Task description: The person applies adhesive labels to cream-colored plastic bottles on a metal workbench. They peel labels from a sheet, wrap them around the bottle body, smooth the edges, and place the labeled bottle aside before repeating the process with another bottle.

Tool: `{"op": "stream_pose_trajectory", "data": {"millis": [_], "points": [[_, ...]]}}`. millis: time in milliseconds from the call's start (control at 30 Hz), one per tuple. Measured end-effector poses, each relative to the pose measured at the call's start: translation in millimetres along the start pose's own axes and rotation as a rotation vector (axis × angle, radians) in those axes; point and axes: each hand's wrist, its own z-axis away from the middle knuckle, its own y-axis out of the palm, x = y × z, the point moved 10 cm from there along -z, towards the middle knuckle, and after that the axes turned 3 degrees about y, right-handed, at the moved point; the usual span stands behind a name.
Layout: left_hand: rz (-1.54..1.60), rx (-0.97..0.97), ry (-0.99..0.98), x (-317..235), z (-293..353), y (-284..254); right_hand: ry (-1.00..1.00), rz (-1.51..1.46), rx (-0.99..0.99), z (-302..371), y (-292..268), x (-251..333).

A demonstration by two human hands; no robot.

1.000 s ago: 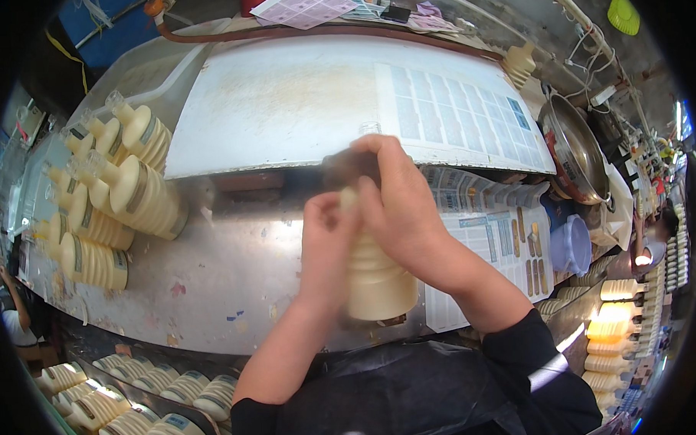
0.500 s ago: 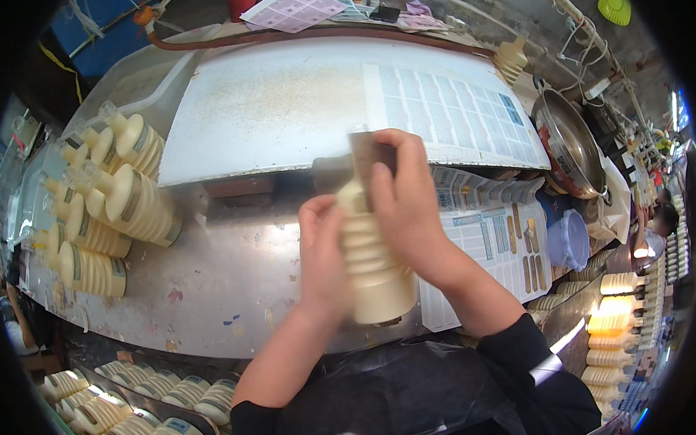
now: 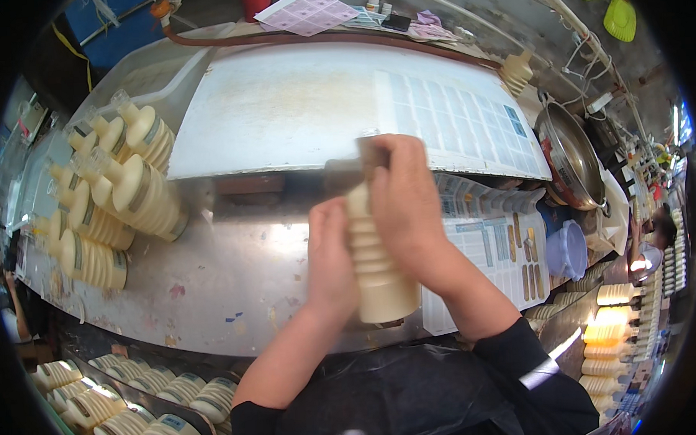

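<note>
In front of me stands a cream bottle (image 3: 385,293) with a ribbed body and a clear tip, tilted slightly. My left hand (image 3: 332,256) is closed round its left side at the ribs. My right hand (image 3: 405,204) is pressed against the neck and shoulder, fingers closed on a thin dark flat piece (image 3: 368,157) beside the neck. Motion blur and my fingers hide its exact kind. Just left of the neck, a second dark patch shows at the board's edge.
Several similar ribbed bottles (image 3: 144,198) stand at the left. A white board (image 3: 275,105) with a printed sheet lies ahead. To the right are label sheets (image 3: 484,270), a purple bucket (image 3: 567,250) and a metal pan (image 3: 572,152). More bottles fill a crate (image 3: 124,394) at lower left.
The whole view has shifted slightly. Both hands stay on the bottle; the flat piece in my right hand is turned and more covered by the fingers.
</note>
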Motion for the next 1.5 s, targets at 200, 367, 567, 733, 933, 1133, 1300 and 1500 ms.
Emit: {"op": "stream_pose_trajectory", "data": {"millis": [200, 367, 567, 733, 933, 1133, 1300, 1500], "points": [[-0.081, -0.015, 0.039, -2.6, 0.1, 2.0, -0.119, 0.0, -0.036, 5.3, 4.6, 8.5], [-0.178, 0.057, 0.109, -3.7, -8.5, -6.4, 0.016, -0.009, -0.017, 4.0, 1.9, -15.8], [-0.66, 0.098, 0.196, -3.3, -26.0, -1.4, -0.02, -0.109, -0.151, 13.1, -18.0, -70.5], [-0.562, 0.098, 0.203, -8.2, -22.6, -0.1, -0.019, -0.293, -0.184, 8.8, -26.3, -65.6], [-0.797, 0.096, 0.218, -16.4, -22.8, 9.3, -0.006, -0.235, -0.032, 5.6, -6.1, -28.7], [-0.818, 0.082, 0.105, -1.4, -30.2, 1.0, 0.03, -0.284, -0.127, 17.9, -14.7, -93.4], [-0.679, 0.155, 0.174, 1.5, -36.5, -7.0, -0.036, -0.314, -0.192, 19.6, -13.8, -103.6], [-0.803, -0.009, 0.315, -21.6, -17.7, -7.5, -0.026, -0.464, -0.219, 3.9, -37.4, -69.2]]}}
